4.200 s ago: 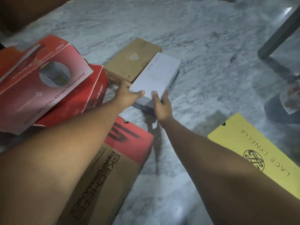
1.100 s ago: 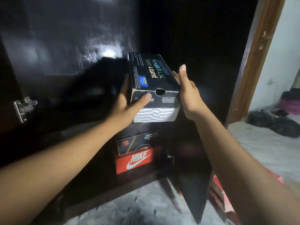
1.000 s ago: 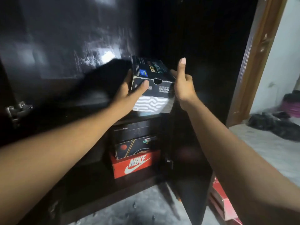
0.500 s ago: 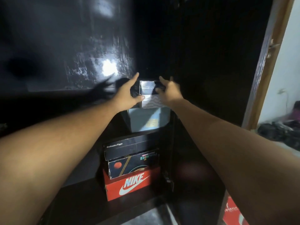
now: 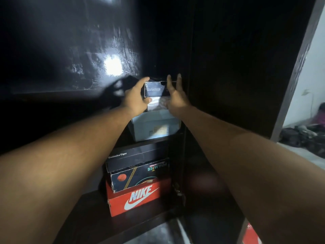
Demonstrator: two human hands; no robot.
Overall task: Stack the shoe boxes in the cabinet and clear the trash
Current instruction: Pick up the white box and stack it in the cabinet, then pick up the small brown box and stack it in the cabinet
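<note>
left hand [image 5: 134, 101]: bare | right hand [image 5: 176, 100]: bare | forearms [image 5: 79, 148]: bare

Dim in here, very dim. One hot white glare spot burns on the glossy cabinet panel [image 5: 112, 65], just up-left of the left hand [image 5: 135, 99]. That hand's shadow [image 5: 114, 92] falls soft-edged beside it. Light lands on the black box [image 5: 154, 88] between the hands, and its lettering is readable but fuzzy. Past the right hand [image 5: 175, 97] it's blackness, then a bright pale wall [image 5: 314, 76]. The forearms balloon at the lower edges.

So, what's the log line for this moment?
left hand grips Skechers box | right hand open beside it | box on pale box
</note>
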